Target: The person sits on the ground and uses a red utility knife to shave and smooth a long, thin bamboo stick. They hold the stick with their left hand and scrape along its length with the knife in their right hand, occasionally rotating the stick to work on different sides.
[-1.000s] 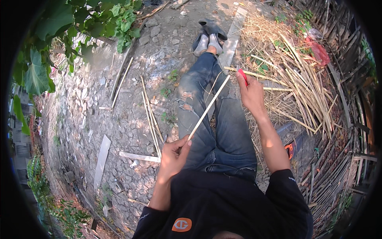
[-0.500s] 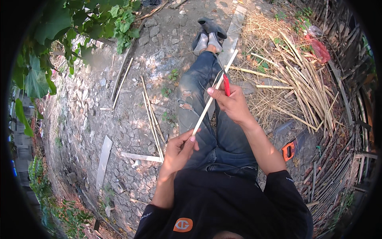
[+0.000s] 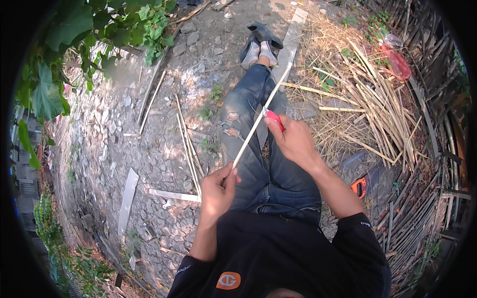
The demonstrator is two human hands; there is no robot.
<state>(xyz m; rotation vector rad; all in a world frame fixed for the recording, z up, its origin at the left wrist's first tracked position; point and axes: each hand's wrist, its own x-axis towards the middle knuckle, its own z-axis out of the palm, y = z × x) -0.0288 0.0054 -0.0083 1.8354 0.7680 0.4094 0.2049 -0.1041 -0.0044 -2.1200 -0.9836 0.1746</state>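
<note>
A thin, pale bamboo strip [image 3: 247, 141] slants across my lap, from my left hand up toward my feet. My left hand [image 3: 217, 191] pinches its near end between thumb and fingers. In my right hand [image 3: 297, 141] is a red-handled knife [image 3: 275, 119], fist closed around it. The knife's short blade lies against the strip, a little above its middle. Beneath both hands are my legs in worn blue jeans [image 3: 241, 124], stretched out on the ground.
Cut strips and shavings [image 3: 370, 107] are heaped to the right. An orange-handled saw [image 3: 358, 187] lies near my right elbow. Several thin sticks [image 3: 186, 141] and a flat board [image 3: 128, 198] rest on the cracked ground at left. Leaves [image 3: 69, 30] hang at upper left.
My right hand has let its thumb off the strip and brought the knife blade against it. The strip has tilted slightly, and my left hand has shifted a little left.
</note>
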